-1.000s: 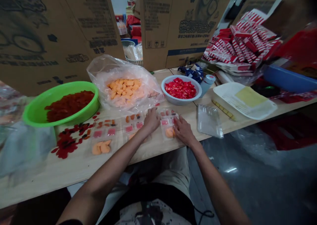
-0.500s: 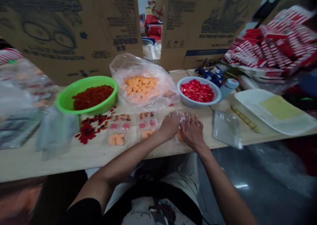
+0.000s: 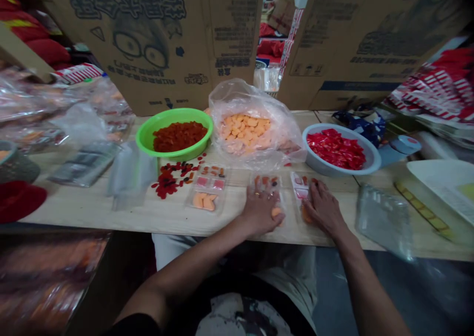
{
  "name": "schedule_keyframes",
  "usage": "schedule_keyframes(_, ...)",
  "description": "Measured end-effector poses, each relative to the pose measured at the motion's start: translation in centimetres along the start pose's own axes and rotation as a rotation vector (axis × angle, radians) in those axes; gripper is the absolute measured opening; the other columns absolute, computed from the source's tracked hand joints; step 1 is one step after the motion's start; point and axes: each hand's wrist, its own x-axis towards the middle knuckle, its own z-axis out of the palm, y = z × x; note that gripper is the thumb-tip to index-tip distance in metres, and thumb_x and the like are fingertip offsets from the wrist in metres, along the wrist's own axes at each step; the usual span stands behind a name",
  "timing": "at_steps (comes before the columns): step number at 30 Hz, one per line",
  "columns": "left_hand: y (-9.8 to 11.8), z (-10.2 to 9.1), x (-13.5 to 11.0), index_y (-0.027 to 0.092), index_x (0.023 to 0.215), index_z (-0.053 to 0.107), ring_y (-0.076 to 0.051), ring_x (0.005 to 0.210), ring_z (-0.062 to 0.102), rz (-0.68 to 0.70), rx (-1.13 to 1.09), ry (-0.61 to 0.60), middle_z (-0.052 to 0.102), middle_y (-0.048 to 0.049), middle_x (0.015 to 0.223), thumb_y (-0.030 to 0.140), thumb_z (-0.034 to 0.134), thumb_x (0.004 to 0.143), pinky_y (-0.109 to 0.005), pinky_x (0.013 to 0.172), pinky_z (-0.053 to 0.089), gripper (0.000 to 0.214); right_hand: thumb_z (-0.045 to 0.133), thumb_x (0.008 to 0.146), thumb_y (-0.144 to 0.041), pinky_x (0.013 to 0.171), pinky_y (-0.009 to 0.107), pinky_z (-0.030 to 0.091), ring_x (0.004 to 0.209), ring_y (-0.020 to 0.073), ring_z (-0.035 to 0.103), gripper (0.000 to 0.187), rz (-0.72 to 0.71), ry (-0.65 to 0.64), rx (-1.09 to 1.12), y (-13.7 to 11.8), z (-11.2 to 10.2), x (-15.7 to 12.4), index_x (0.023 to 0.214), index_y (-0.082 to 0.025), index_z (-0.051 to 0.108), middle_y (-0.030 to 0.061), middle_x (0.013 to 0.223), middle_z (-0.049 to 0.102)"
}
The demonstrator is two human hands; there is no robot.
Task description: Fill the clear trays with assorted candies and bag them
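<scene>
Cardboard cartons (image 3: 159,84) rise behind our wooden table (image 3: 85,210), their print unreadable from here. Of three clear plastic trays (image 3: 206,193), our spread left hand (image 3: 259,210) half hides the middle one (image 3: 267,182) and our spread right hand (image 3: 324,207) half hides the right one (image 3: 300,190); the left one lies uncovered, holding orange and red candies.

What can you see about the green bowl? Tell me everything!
The green bowl is round, bright and shiny, and looks like plastic, with a smooth rolled rim. It sits upright on the light wooden table, filled with small dark red pieces. Loose pieces lie on the table in front of it, and a clear plastic bag sits at its right. Neither the left hand nor the right hand touches it.
</scene>
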Motion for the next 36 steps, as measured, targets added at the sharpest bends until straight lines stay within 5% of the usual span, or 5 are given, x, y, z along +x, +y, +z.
schedule_keyframes(5,-1.4,-3.1,-2.3,0.013,0.16,0.008,-0.036,0.154,-0.004,0.1,-0.174,0.004,0.001,-0.0197,0.166,0.071,0.048,0.086,-0.061,0.121,0.008,0.102,0.024,0.098,-0.046,0.115,0.06,0.023,0.147,0.0416,0.024,0.07,0.11,0.104,-0.069,-4.2,-0.8,0.2,0.145,0.004,0.038,0.0323,0.155,0.029)
schedule_keyframes(14,-14.1,-9.0,-9.7,0.03,0.154,0.036,-0.036,0.154,0.0,-0.128,0.067,0.092,0.017,-0.0095,0.166,0.061,0.046,0.093,-0.067,0.118,0.002,0.069,0.025,0.1,-0.039,0.112,0.062,0.027,0.149,0.0362,0.025,0.057,-0.229,0.082,-0.007,-16.7,0.8,-0.2,0.153,-0.022,0.038,0.0148,0.161,0.031)
schedule_keyframes(25,-7.4,-3.7,-7.6,0.021,0.157,0.026,-0.036,0.153,0.008,-0.199,-0.206,0.251,0.017,-0.0147,0.165,0.047,0.035,0.097,-0.066,0.118,0.012,0.066,0.015,0.096,-0.048,0.112,0.065,0.026,0.148,0.0385,0.026,0.068,-0.192,0.17,0.047,-11.1,2.6,0.2,0.153,-0.018,0.037,0.0182,0.156,0.039)
schedule_keyframes(32,-23.5,-14.2,-16.5,0.021,0.119,0.068,-0.029,0.125,0.051,-0.626,0.055,0.657,0.061,-0.0134,0.131,0.021,0.046,0.09,-0.049,0.109,0.036,0.036,0.023,0.1,-0.038,0.113,0.054,0.033,0.15,0.0324,0.023,0.055,-0.453,0.078,0.135,-19.4,0.8,-0.6,0.149,-0.018,0.042,0.0161,0.162,0.029)
schedule_keyframes(36,-31.7,-17.1,-20.9,0.024,0.119,0.068,-0.029,0.131,0.046,-0.581,0.173,0.283,0.06,-0.0095,0.137,0.033,0.065,0.083,-0.043,0.111,0.034,0.038,0.032,0.098,-0.028,0.113,0.056,0.032,0.147,0.0352,0.029,0.049,-0.563,0.111,0.117,-23.3,0.0,0.4,0.14,-0.014,0.052,0.0182,0.157,0.038)
